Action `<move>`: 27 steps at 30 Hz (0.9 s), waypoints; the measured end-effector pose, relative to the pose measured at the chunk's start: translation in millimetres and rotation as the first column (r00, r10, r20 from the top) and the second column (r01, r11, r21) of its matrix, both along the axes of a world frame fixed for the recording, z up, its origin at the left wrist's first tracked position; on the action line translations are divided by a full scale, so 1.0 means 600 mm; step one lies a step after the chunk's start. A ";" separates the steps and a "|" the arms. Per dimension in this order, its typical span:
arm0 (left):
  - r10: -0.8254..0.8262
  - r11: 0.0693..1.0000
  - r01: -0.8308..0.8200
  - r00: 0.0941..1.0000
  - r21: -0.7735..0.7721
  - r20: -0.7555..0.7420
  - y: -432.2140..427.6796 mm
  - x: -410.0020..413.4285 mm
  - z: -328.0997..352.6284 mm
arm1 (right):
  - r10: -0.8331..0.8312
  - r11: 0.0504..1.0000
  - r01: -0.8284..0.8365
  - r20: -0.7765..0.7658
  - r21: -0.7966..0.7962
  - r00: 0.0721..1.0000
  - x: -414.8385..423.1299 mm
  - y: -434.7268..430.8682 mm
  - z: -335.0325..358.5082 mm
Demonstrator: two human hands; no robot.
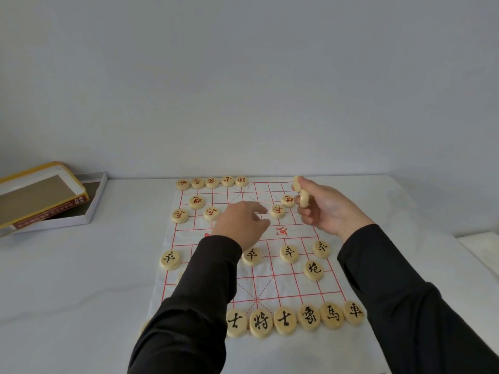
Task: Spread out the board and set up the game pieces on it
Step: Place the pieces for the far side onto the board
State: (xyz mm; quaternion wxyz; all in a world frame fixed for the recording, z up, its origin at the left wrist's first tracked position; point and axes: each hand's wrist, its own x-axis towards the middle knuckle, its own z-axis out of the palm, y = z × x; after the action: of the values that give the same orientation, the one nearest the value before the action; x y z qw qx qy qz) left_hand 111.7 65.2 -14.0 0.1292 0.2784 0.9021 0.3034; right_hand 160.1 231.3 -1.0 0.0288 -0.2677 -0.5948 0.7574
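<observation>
A white cloth board (286,287) with a red grid lies spread on the table. Round wooden pieces with black characters (309,317) line its near edge, with more in the rows above. Pieces with red characters (212,182) stand along the far edge and in the rows below it. My left hand (241,225) hovers over the board's middle, fingers curled downward beside a red piece (277,210); whether it holds a piece is hidden. Over the far right corner, my right hand (324,209) is raised and grips two wooden pieces (301,191) in its fingers.
An open cardboard game box (89,211) with its yellow-edged lid (35,193) lies at the table's back left. A plain wall rises right behind the table. The table's right edge (459,236) runs close beside the board.
</observation>
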 end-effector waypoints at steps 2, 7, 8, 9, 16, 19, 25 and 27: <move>0.024 1.000 -0.024 0.999 0.004 -0.045 0.003 0.006 0.002 | -0.009 0.996 0.007 0.021 0.094 1.000 -0.005 -0.018 0.003; 0.126 0.981 -0.105 0.985 0.162 -0.121 0.003 0.013 0.009 | -0.081 0.983 0.068 0.067 0.169 0.994 -0.009 -0.039 -0.002; 0.139 0.975 -0.117 0.985 0.187 -0.106 0.003 0.012 0.009 | -0.087 0.985 0.074 0.075 0.155 0.993 -0.009 -0.041 -0.004; 0.150 0.970 -0.130 0.985 0.207 -0.084 0.002 0.011 0.008 | -0.088 0.987 0.075 0.084 0.143 0.993 -0.009 -0.043 -0.006; 0.178 0.944 -0.170 0.984 0.283 -0.001 0.000 0.003 0.001 | -0.038 0.985 0.015 0.129 0.169 0.991 -0.012 -0.056 -0.014; 0.176 0.953 -0.170 0.984 0.250 -0.005 0.004 0.004 -0.005 | 0.003 0.981 -0.031 0.146 0.193 0.989 -0.013 -0.064 -0.017; 0.186 0.949 -0.177 0.983 0.260 -0.010 0.006 -0.001 -0.010 | 0.063 0.978 -0.093 0.156 0.188 0.986 -0.011 -0.071 -0.016; 0.180 0.946 -0.174 0.984 0.273 0.001 0.005 0.000 -0.011 | 0.053 0.977 -0.085 0.165 0.197 0.985 -0.009 -0.069 -0.015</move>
State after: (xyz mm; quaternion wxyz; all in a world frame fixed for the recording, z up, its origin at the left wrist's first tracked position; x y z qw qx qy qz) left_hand 111.9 68.0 -20.4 0.0511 0.2151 0.8747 0.4314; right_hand 154.6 190.0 -10.1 -0.0178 -0.3017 -0.6785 0.6696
